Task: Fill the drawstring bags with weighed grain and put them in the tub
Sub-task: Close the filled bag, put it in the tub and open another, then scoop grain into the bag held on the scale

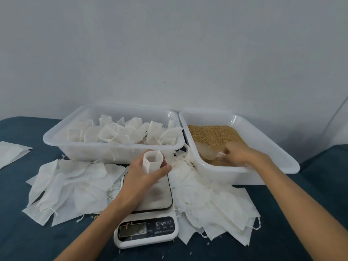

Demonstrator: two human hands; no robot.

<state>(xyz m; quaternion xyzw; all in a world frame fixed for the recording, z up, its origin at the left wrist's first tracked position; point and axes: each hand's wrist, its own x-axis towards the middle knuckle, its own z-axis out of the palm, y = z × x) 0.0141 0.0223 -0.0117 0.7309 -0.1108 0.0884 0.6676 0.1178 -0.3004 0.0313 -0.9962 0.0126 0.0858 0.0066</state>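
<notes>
Our left hand [145, 172] has its fingers curled around an open empty bag [153, 160] above the scale [150, 219]. Our right hand [239, 154] grips a clear scoop [208, 151] down in the grain [212, 133]. Filled bags [120, 132] sit in the left tub [62, 143].

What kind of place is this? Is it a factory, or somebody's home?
Probably a small hand-packing spot in a plain room, not a factory. A kitchen scale stands on a blue cloth-covered surface, between a tub of filled bags and a tub of grain, against a bare wall.
</notes>
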